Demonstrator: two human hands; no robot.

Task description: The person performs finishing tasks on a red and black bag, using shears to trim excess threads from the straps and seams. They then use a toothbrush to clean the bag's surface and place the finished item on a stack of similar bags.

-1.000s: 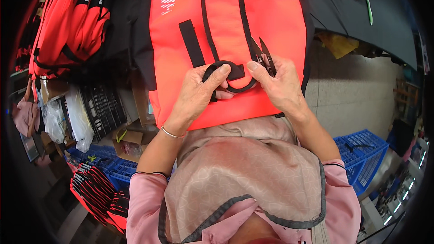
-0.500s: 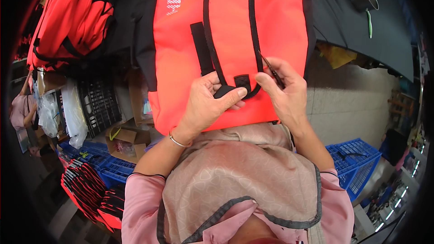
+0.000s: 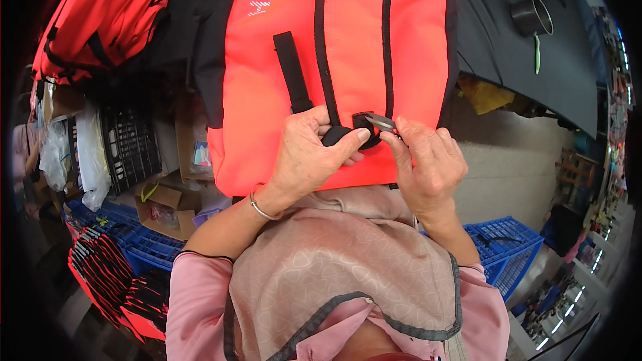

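A large orange-red and black bag (image 3: 257, 93) lies in front of me, its near end close to my apron. My left hand (image 3: 304, 147) pinches the black webbing (image 3: 334, 136) at the near end of a red strap edged in black (image 3: 356, 40). In my right hand (image 3: 433, 164) is a small pair of dark metal thread snips (image 3: 382, 122), gripped between thumb and fingers. Their tips point left and meet the black webbing beside my left thumb. Another black webbing strip (image 3: 290, 67) lies on the bag, left of the strap.
On the dark table (image 3: 568, 80) at right stand a metal cup (image 3: 531, 17) and a green-handled tool (image 3: 537, 55). More red bags (image 3: 100, 27) hang over at far left. Blue crates (image 3: 505, 254) flank me; a cardboard box (image 3: 184, 217) and stacked red-black pieces (image 3: 100, 277) are at left.
My right hand has turned the snips from pointing up and away to pointing left at the webbing. My left hand keeps its pinch. The bag has shifted slightly in view.
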